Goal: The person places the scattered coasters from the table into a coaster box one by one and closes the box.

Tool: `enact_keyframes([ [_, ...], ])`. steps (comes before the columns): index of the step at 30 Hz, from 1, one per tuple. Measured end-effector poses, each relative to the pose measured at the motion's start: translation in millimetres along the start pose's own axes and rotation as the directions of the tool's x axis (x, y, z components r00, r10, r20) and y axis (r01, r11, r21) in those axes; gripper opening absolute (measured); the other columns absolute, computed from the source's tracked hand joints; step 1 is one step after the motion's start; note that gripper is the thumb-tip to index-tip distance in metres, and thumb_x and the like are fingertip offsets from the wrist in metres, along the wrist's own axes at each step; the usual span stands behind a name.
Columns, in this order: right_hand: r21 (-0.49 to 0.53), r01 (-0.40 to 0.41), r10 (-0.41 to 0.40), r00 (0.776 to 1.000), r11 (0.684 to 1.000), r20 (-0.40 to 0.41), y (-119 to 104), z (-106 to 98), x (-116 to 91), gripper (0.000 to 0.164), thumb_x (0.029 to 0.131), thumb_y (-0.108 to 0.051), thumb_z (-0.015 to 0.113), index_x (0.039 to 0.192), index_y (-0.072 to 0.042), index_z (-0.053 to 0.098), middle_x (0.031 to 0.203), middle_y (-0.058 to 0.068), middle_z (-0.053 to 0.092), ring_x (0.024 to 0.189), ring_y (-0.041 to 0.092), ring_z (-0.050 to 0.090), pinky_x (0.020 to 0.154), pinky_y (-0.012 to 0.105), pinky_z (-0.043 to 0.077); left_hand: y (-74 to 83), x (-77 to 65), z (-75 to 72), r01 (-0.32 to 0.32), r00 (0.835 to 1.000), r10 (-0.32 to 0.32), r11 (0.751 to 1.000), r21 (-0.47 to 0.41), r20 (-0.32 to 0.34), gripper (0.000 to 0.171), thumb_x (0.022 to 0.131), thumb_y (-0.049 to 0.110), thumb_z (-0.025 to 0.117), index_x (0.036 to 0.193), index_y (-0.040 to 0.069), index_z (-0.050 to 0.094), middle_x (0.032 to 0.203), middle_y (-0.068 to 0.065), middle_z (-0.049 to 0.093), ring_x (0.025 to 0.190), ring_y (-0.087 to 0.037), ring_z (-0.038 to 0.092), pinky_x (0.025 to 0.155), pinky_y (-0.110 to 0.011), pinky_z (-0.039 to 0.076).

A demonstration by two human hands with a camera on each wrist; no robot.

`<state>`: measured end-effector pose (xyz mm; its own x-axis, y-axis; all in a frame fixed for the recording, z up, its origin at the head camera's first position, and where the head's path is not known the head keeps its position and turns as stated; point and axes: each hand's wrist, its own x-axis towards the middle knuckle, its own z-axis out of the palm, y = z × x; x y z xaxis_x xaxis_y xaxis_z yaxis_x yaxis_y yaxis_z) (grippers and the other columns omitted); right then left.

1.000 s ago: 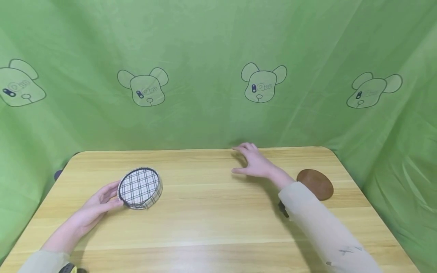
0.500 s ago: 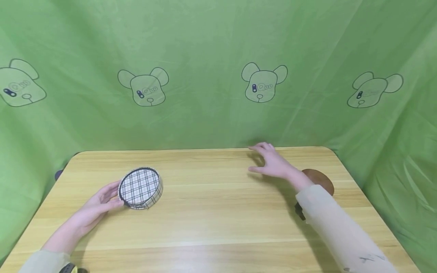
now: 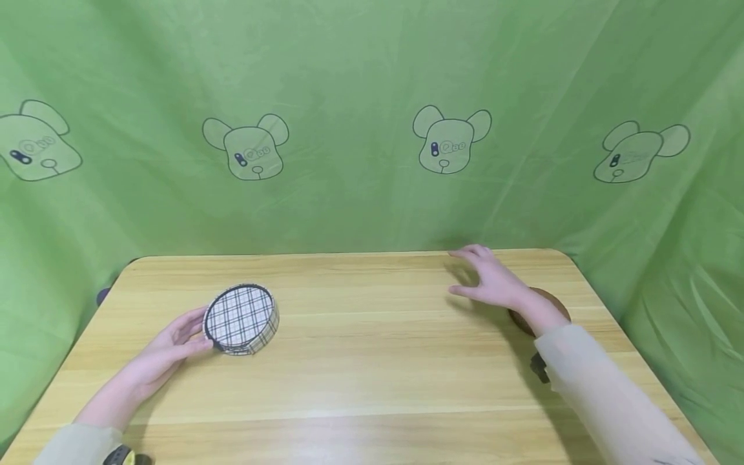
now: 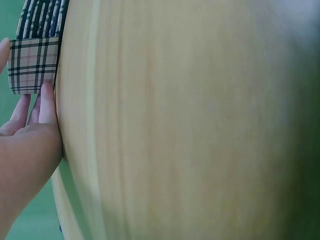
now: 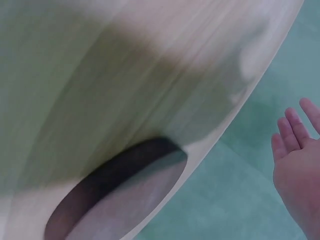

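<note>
A round case in black-and-white plaid with dark trim stands tilted over the left part of the table. My left hand holds it by its left side, thumb in front and fingers behind. In the left wrist view, the plaid side of the case shows between the thumb and fingers of that hand, with dark stripes above. My right hand hovers over the back right of the table, fingers spread and loosely bent, holding nothing. Its forearm partly hides a brown oval object, seen also in the right wrist view.
The wooden table has rounded back corners. A green curtain printed with bear heads surrounds it at the back and sides. A small purple thing peeks out past the left table edge.
My right hand has moved to the right along the back of the table, and its forearm now covers more of the brown oval object. The left hand and plaid case have barely moved.
</note>
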<state>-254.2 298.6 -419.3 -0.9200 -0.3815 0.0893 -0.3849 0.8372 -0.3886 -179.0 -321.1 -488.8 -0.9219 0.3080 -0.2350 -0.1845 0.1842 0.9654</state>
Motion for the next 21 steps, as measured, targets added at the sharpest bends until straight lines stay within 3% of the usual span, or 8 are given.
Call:
enact_keyframes([
  [21, -0.014, -0.058, 0.057, 0.997, 0.998, -0.054, 46.4, -17.2, -50.8, 0.080, 0.090, -0.030, 0.085, 0.154, 0.001, 0.048, 0.152, 0.034, 0.044, 0.139, 0.055, 0.041, 0.110, 0.080, 0.037, -0.4, -0.2, -0.8, 0.004, 1.000, -0.004, 1.000, -0.001, 0.000, 0.084, 0.103, 0.008, 0.064, 0.167, -0.003, 0.011, 0.170, -0.034, 0.015, 0.116, 0.010, 0.056, 0.098, -0.009, 0.045],
])
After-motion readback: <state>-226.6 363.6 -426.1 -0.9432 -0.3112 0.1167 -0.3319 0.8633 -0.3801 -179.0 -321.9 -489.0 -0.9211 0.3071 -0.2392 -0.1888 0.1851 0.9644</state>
